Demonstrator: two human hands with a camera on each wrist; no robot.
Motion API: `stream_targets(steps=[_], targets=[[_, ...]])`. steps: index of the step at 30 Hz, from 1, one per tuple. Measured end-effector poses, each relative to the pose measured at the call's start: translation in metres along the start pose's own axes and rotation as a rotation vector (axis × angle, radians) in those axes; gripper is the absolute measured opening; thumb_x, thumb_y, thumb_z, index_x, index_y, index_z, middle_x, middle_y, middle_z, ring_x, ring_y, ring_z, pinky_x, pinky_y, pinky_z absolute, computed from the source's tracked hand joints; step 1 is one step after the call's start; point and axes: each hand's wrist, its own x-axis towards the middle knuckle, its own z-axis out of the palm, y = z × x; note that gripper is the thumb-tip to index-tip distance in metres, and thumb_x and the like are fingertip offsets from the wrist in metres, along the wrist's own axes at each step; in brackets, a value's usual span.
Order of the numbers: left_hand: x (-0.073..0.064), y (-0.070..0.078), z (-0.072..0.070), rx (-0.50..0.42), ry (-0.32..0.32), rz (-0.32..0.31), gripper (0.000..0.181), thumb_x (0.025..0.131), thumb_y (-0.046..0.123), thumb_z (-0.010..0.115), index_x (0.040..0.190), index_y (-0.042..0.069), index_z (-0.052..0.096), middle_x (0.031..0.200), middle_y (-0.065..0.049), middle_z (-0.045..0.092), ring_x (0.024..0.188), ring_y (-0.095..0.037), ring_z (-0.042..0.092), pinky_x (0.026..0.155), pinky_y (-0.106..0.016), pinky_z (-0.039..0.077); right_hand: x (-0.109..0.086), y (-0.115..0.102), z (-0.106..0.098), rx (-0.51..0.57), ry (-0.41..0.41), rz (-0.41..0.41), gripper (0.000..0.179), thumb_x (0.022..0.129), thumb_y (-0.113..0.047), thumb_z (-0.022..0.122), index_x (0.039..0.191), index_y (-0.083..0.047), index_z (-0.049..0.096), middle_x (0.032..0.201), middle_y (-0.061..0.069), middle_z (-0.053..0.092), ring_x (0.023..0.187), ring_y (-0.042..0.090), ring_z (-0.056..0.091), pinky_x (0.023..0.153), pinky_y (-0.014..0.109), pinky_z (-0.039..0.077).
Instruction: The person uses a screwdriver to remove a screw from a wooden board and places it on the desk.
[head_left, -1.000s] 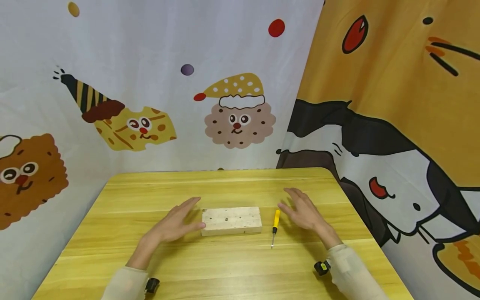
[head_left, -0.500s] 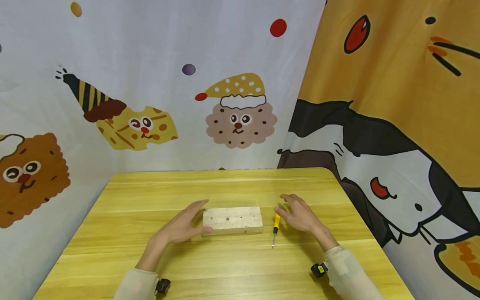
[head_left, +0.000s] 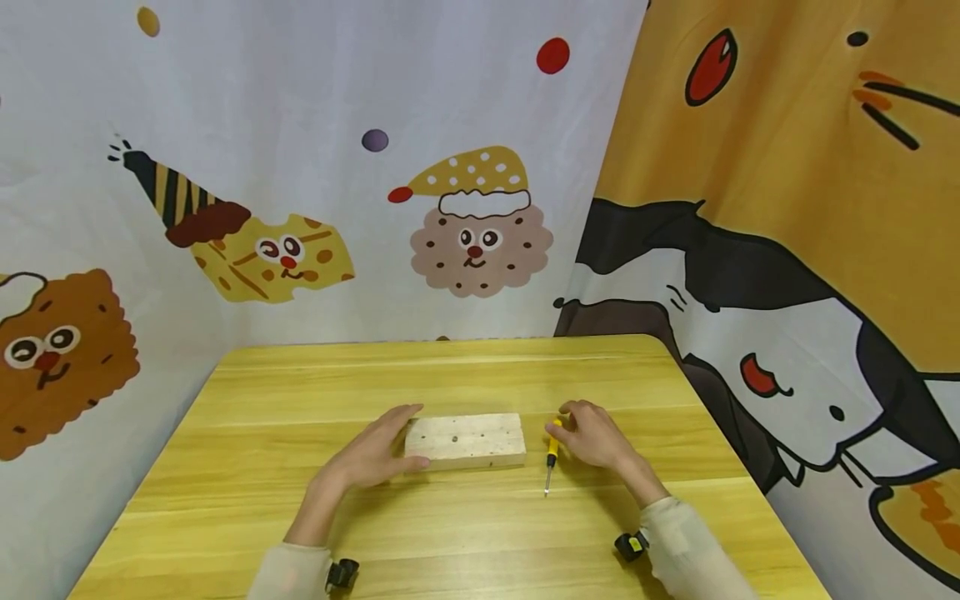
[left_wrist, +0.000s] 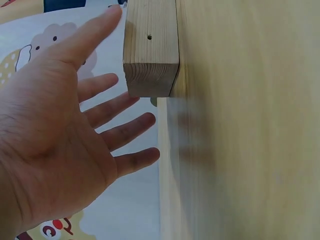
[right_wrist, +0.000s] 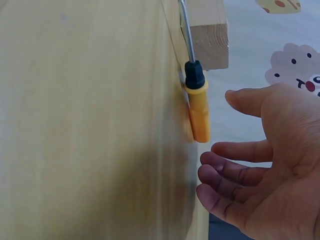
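Observation:
A pale wooden block [head_left: 465, 439] with several small holes in its top lies on the table. My left hand [head_left: 367, 454] is at the block's left end, thumb along the front side and fingers spread behind; whether skin touches wood I cannot tell. In the left wrist view the palm faces the block's end [left_wrist: 150, 77], fingers apart. To the right of the block lies a screwdriver [head_left: 552, 454] with a yellow and black handle, its metal tip toward me. Beside the handle [right_wrist: 199, 112] hovers my right hand [head_left: 596, 435], fingers loosely bent, holding nothing.
The wood-grain table [head_left: 480, 533] reaches back to a white curtain [head_left: 315, 100] printed with cartoon food. An orange printed curtain [head_left: 787, 167] hangs along the right side. Each wrist wears a small black camera [head_left: 343, 575].
My left hand has moved right, up to the block's left end. My right hand has come lower and closer to the screwdriver's handle, its fingers bending more. Block and screwdriver have stayed put.

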Motion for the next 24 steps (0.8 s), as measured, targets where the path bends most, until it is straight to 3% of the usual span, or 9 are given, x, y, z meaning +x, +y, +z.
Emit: stream_targets(steps=[8, 24], targets=[[-0.001, 0.002, 0.003, 0.017, 0.012, -0.027, 0.093, 0.104, 0.048, 0.083, 0.174, 0.004, 0.040, 0.179, -0.028, 0.041, 0.165, -0.053, 0.041, 0.133, -0.074, 0.038, 0.002, -0.007, 0.007, 0.019, -0.021, 0.088, 0.044, 0.106, -0.038, 0.081, 0.126, 0.002, 0.076, 0.090, 0.005, 0.070, 0.074, 0.018, 0.058, 0.067, 0.032, 0.047], [-0.002, 0.003, 0.005, 0.030, 0.028, -0.032, 0.089, 0.105, 0.046, 0.082, 0.170, -0.002, 0.046, 0.175, -0.029, 0.047, 0.162, -0.054, 0.045, 0.131, -0.074, 0.041, 0.006, -0.013, 0.013, 0.015, -0.024, 0.074, 0.042, 0.100, -0.025, 0.088, 0.129, 0.002, 0.075, 0.090, 0.005, 0.072, 0.071, 0.016, 0.058, 0.065, 0.030, 0.047]])
